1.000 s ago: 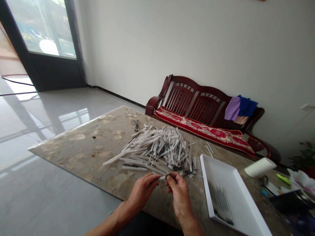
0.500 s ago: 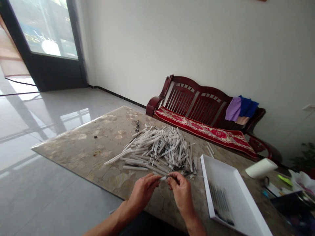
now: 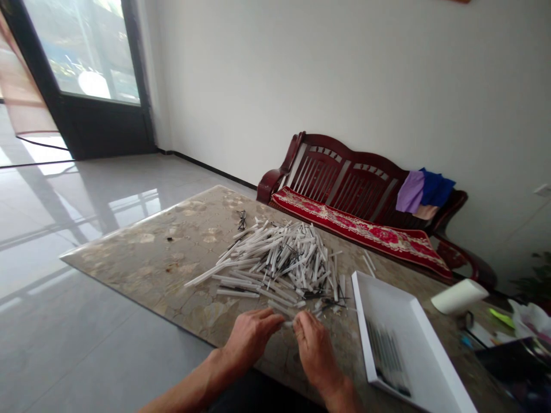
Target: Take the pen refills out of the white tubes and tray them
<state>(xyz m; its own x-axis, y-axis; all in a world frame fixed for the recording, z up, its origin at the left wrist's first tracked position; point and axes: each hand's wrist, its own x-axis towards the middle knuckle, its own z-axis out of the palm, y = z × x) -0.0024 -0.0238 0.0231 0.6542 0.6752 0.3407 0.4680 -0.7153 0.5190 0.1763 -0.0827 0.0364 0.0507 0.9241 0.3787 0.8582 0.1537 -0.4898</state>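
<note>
A short piece of white tube [image 3: 288, 324] spans the gap between my two hands, low over the near side of the table. The fingertips of my left hand [image 3: 255, 334] are closed on its left end. At its other end, my right hand [image 3: 317, 351] is closed in a pinch, and the fingers hide that end. Just beyond the hands lies a loose heap of white tubes [image 3: 279, 252], mixed with thin dark pieces. On the right stands a shallow white box [image 3: 415, 332] holding a row of slim dark-tipped sticks [image 3: 390, 355].
The patterned table [image 3: 146, 258] carries a small bundle of black pieces [image 3: 242, 219] behind the heap. A white roll [image 3: 460, 295] and a dark container [image 3: 512, 361] stand to the right of the box. Behind the table is a wooden bench [image 3: 344, 172].
Both hands have come slightly nearer to me. My right hand has turned, its fingers now bent downward over the end of the tube. The heap and box look the same.
</note>
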